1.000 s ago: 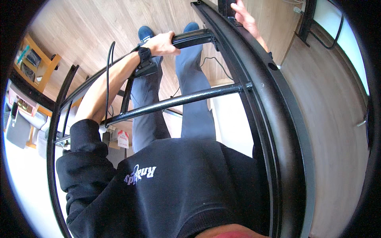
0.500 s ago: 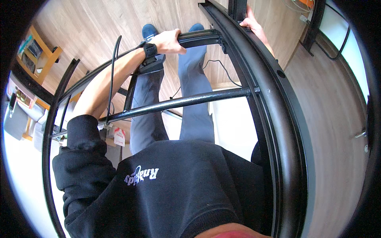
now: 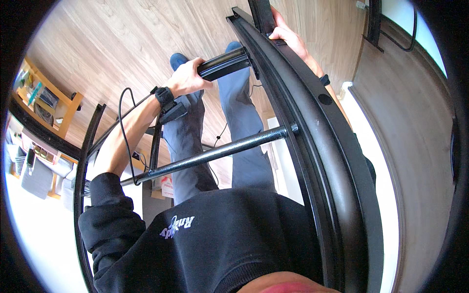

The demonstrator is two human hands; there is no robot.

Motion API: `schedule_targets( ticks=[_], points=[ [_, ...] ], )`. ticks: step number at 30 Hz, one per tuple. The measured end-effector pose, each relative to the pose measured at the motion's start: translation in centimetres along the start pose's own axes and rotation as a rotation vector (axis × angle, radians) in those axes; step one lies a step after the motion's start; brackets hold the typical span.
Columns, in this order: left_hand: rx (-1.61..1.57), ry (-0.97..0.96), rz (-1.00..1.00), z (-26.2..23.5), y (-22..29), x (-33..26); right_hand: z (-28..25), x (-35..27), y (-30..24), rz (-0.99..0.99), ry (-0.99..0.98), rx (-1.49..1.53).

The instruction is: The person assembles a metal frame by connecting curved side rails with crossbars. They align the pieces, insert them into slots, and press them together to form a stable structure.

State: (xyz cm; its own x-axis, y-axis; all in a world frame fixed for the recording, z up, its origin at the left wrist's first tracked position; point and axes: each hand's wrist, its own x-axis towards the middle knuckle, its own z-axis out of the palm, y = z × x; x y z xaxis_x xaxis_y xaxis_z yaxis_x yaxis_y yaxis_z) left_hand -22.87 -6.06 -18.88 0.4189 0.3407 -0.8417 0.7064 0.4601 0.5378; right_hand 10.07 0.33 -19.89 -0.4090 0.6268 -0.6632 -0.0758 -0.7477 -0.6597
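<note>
I stand inside a large black metal frame whose thick, curved-looking side beam (image 3: pixel 320 132) runs along my right. My left hand (image 3: pixel 186 79) is wrapped round the left end of a short black crosspiece (image 3: pixel 224 64) that meets this beam near its far end. At the beam's far right, my right hand (image 3: pixel 289 41) grips the frame beside a black upright (image 3: pixel 262 17); part of its fingers is hidden behind the metal. A round black crossbar (image 3: pixel 229 148) passes in front of my legs. Near my left forearm, a black cable (image 3: pixel 120 119) loops up.
Wood-look floor (image 3: pixel 122 44) lies ahead, with my blue shoes (image 3: pixel 179 61) on it. A wooden shelf (image 3: pixel 61 105) and a grey chair (image 3: pixel 36 179) stand at the left. To the right is a darker floor strip (image 3: pixel 391 105) with another black metal frame (image 3: pixel 373 27) beyond.
The frame's far end has shifted left, and both hands have moved left with it. More of my right forearm and its black wristband shows now. The crossbar slants more.
</note>
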Motion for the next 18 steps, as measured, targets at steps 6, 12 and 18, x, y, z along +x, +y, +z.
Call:
schedule_targets(
  ticks=[6,12,18],
  points=[
    [0.03,0.008,-0.021,-0.1,0.3,0.0,2.0,-0.2,0.2,-0.2,0.106,-0.067],
    [-0.036,-0.031,-0.077,-0.5,2.1,-0.6,3.3,-1.4,-1.5,-0.153,0.152,0.064],
    [-0.074,-0.123,-0.018,-1.1,3.9,-1.1,2.2,-2.2,-1.7,-0.163,0.216,0.049]
  ],
)
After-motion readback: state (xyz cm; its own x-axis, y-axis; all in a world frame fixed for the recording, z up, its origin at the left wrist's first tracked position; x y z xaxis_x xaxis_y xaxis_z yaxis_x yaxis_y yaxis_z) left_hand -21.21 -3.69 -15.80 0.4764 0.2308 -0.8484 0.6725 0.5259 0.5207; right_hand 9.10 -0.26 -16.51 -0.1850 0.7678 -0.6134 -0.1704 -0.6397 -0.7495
